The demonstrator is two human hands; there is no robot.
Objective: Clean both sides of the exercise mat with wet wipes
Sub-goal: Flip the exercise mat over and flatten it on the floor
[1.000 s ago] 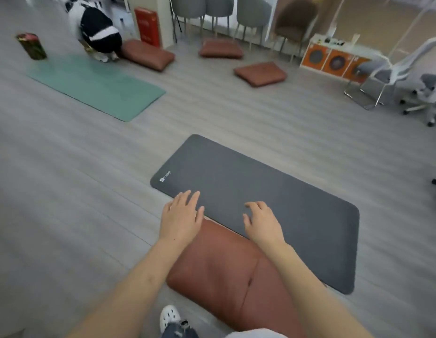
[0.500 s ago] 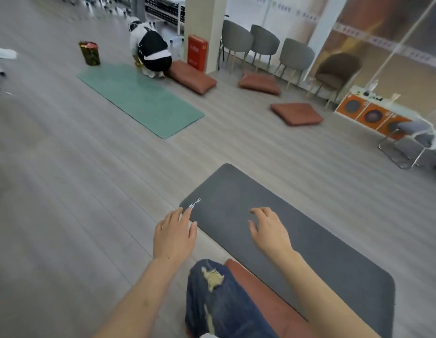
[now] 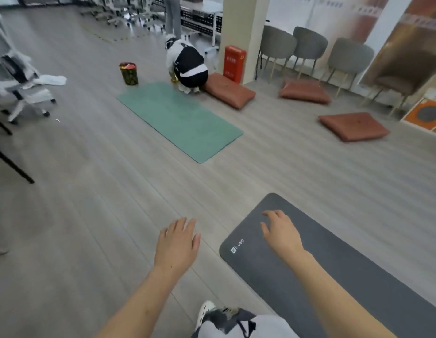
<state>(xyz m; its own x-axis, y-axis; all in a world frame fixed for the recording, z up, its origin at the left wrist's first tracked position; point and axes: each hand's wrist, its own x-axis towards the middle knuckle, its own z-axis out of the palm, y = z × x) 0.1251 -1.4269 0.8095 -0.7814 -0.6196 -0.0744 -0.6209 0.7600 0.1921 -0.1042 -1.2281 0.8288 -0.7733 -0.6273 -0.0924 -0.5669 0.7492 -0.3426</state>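
A dark grey exercise mat (image 3: 338, 272) with a white logo at its near left corner lies flat on the floor at the lower right. My right hand (image 3: 281, 231) hovers over its left end, fingers relaxed, holding nothing. My left hand (image 3: 177, 241) is over the bare floor just left of the mat, fingers straight and empty. No wet wipes show in view.
A green mat (image 3: 180, 120) lies further off, with a crouching person (image 3: 187, 65) at its far end. Brown cushions (image 3: 228, 90) (image 3: 353, 125) lie around. A patterned bin (image 3: 129, 73), a red box (image 3: 234, 62), grey chairs (image 3: 309, 45) and an office chair (image 3: 19, 89) stand about.
The view has lifted and swung left. Both hands have come away from the cushion and mat edge; the left is now over bare floor. The brown cushion under me has dropped out of view.
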